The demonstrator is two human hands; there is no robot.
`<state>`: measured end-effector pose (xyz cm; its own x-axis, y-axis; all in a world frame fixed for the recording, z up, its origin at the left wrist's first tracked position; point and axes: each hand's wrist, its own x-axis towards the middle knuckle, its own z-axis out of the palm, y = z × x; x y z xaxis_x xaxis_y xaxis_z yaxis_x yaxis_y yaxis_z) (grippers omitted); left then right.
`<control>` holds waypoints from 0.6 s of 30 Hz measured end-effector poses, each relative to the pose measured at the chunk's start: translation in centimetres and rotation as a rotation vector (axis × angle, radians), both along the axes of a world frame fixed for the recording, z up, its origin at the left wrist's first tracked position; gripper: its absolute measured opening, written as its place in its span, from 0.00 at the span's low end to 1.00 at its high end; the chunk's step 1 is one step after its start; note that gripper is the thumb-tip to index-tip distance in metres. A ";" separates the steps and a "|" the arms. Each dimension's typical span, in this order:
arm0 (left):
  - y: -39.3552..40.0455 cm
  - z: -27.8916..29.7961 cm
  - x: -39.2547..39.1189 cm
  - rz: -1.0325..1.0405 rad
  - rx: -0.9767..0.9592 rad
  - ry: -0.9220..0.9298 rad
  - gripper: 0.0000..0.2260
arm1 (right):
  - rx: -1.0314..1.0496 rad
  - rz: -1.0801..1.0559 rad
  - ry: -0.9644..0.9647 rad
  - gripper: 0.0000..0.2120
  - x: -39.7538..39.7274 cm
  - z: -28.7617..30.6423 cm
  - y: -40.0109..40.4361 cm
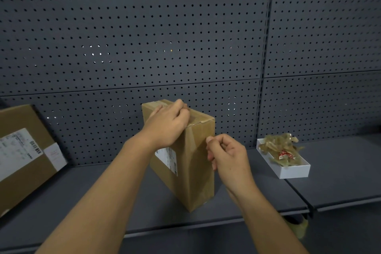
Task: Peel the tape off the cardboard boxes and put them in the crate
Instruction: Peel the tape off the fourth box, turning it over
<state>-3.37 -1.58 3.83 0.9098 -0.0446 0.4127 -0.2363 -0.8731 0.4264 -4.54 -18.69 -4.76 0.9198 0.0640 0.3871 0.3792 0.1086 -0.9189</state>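
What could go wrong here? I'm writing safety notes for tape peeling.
The box stands on end near the shelf edge; a hard pull by the right hand might tip it despite the left hand on top. The tape may tear short.

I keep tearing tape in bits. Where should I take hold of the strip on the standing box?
Probably at the tape end on the cardboard box right face, where the right hand pinches. Grip from the right and pull down while the left hand steadies the top.
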 end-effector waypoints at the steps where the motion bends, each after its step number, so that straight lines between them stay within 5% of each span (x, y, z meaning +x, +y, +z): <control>1: 0.0 0.1 0.0 0.004 0.010 0.000 0.17 | 0.021 0.011 -0.009 0.16 -0.1 0.4 0.0; 9: 0.2 0.1 -0.3 -0.025 0.017 0.029 0.15 | -0.090 0.051 0.074 0.13 -0.1 1.4 -1.7; 12: 0.3 0.1 -0.1 -0.036 0.012 0.041 0.13 | -0.105 0.045 0.139 0.19 -0.2 1.4 -1.7; 15: 0.5 0.0 -0.2 -0.038 0.000 0.029 0.14 | -0.114 -0.048 0.061 0.25 0.0 1.8 -1.3; 18: 0.5 -0.2 -0.3 -0.046 0.006 0.012 0.18 | -0.090 -0.084 -0.045 0.20 0.3 2.0 -0.7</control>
